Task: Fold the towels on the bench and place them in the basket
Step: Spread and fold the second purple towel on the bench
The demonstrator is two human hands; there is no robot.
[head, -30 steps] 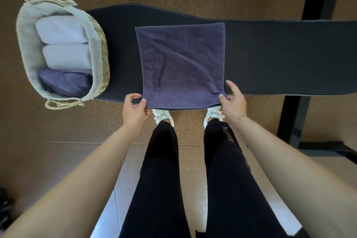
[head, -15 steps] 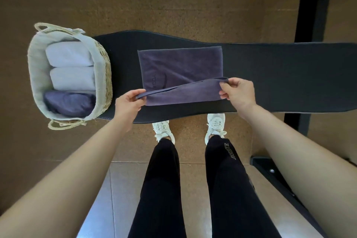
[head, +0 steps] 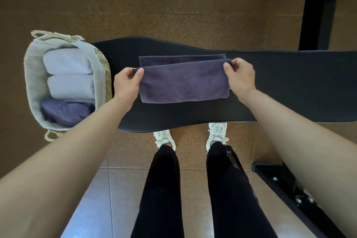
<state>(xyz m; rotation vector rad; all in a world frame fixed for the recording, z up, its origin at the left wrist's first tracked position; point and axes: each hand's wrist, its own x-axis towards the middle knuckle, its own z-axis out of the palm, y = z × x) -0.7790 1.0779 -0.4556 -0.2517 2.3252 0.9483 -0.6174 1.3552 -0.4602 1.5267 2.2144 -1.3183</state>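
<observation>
1. While it lay on the long black padded bench (head: 289,87), the dark purple terry towel (head: 183,85) was doubled, near half over far half.
2. L hand (head: 126,81) pinched its upper left corner; R hand (head: 239,75) pinched the right one.
3. Woven straw basket w/ grey liner (head: 31,75) sat at bench's left end, w/ 3 folded towels (head: 70,85) inside.

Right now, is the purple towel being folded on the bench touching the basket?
Apart. The head view shows a strip of bare bench between the purple towel and the basket, at its woven wall.

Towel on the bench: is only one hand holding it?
No, the left hand and right hand each pinch a corner of the purple towel.
</observation>
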